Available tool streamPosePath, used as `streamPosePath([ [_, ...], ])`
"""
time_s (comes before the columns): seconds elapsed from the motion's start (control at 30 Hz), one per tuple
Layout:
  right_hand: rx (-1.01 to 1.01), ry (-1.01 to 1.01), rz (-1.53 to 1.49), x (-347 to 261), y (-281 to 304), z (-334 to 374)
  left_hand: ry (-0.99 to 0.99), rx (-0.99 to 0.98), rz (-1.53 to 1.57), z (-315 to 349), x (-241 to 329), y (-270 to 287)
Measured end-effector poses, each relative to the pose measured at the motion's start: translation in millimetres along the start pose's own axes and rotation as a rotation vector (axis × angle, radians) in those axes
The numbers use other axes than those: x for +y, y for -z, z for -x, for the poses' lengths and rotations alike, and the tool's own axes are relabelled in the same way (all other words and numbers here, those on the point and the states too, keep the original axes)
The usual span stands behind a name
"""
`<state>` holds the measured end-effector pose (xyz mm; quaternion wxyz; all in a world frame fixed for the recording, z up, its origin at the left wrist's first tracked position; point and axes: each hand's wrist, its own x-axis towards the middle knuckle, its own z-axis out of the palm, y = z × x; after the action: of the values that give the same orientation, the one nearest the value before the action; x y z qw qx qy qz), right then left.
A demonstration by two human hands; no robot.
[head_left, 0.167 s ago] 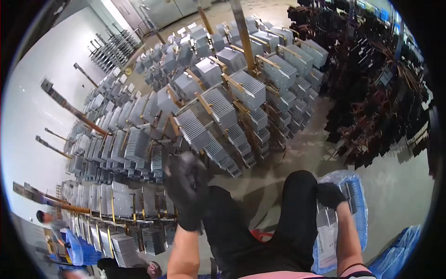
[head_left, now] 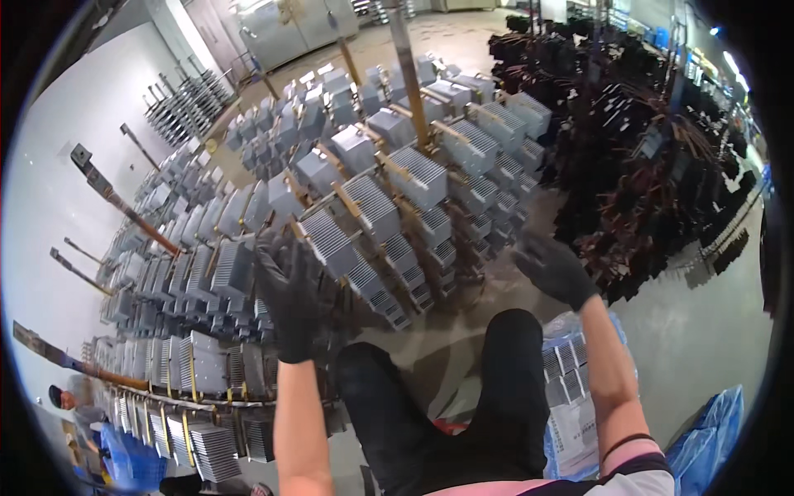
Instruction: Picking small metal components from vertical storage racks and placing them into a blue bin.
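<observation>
My left hand [head_left: 289, 293], in a dark glove, is raised with its fingers stretched upward beside the hanging grey finned heat sinks [head_left: 235, 269]. Whether it touches one of them I cannot tell. My right hand [head_left: 556, 269], gloved alike, hovers beyond my right knee with its fingers extended toward the left and slightly smeared. No object shows in either hand. Below the right hand stands a blue crate [head_left: 626, 343] lined with clear plastic, holding finned heat sinks [head_left: 564, 357] and a pale printed sheet [head_left: 574, 431].
Rows of grey heat sinks [head_left: 418, 178] hang on racks with upright metal bars [head_left: 409, 78]. Dark parts [head_left: 628, 182] hang densely at the right. Blue plastic film [head_left: 705, 446] lies at the lower right. A person [head_left: 78, 405] works beside a blue crate [head_left: 136, 459] at the lower left.
My right hand has left the plastic-lined crate and moved up and leftward. The left hand has shifted up and left, its fingers now spread. The whole view has turned slightly.
</observation>
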<state>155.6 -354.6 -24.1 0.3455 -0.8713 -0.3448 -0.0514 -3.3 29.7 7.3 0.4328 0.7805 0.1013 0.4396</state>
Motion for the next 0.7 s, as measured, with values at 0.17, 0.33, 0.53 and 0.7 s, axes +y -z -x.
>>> streamPosePath([
  [0.17, -0.125, 0.250, -0.289, -92, -25, -89, -0.034, -0.140, -0.238, -34, -110, 46],
  [0.33, -0.159, 0.261, -0.199, -123, -76, -93, 0.339, -0.262, -0.058, -50, -6, 0],
  [0.53, -0.202, 0.062, -0.390, -199, -123, -80, 0.236, -0.448, -0.132, -49, -20, 23],
  [0.7, -0.008, 0.080, -0.374, -208, -137, -90, 0.551, -0.374, 0.023, -51, -2, 2],
])
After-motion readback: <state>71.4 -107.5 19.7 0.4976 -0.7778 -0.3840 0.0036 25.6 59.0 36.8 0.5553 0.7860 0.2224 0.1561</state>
